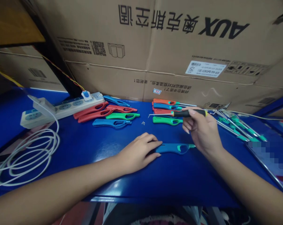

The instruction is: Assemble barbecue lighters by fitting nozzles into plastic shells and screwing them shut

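Observation:
My left hand [143, 150] pinches the rear end of a blue gas lighter [170, 148] lying on the blue table. Its teal trigger points right, and its front end passes behind my right wrist. In my right hand [201, 125] is a screwdriver [183, 113] with a black and yellow handle, raised and pointing left. A tiny piece sits at its tip, too small to name for sure. Just left of that tip lie several small screws [143, 122]. Beyond my right hand is a stack of lighters, with a green lighter [166, 120] nearest.
Several lighter handle shells, among them a blue shell [110, 123], lie back left by a power strip [68, 107]. A coiled white cable [33, 153] takes up the left side. Metal lighter tubes [242, 125] lie right. A large cardboard box [143, 68] stands behind.

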{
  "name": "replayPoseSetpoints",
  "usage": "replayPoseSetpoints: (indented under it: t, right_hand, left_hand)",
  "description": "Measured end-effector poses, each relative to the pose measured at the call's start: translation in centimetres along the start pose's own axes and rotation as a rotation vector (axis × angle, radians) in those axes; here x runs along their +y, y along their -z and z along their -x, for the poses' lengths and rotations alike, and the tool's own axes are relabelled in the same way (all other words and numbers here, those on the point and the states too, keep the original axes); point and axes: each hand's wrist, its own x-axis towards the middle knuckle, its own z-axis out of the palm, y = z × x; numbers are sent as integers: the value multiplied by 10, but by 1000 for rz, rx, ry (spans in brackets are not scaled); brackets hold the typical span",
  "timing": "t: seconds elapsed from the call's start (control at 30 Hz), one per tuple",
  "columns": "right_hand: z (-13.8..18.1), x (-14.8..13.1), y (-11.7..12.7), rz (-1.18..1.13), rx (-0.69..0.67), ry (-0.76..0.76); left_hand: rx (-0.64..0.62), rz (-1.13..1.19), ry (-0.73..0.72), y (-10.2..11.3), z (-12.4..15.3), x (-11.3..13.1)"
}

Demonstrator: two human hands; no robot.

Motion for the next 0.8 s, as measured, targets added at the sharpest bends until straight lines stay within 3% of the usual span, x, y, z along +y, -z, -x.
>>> replayPoseSetpoints:
  t: [0.2,0.33,0.47,0.8]
  right_hand:
    - [-5,7,9,-168,129,-160]
    - [-2,12,9,-176,117,-232]
    - [3,13,6,-179,57,-246]
    - [6,14,8,-122,3,-184]
  left_hand:
    - [69,163,48,-6,0,1]
    - [181,312,119,-3,-2,9]
    - [255,396,138,1,-2,16]
    - [360,290,1,6,-4,17]
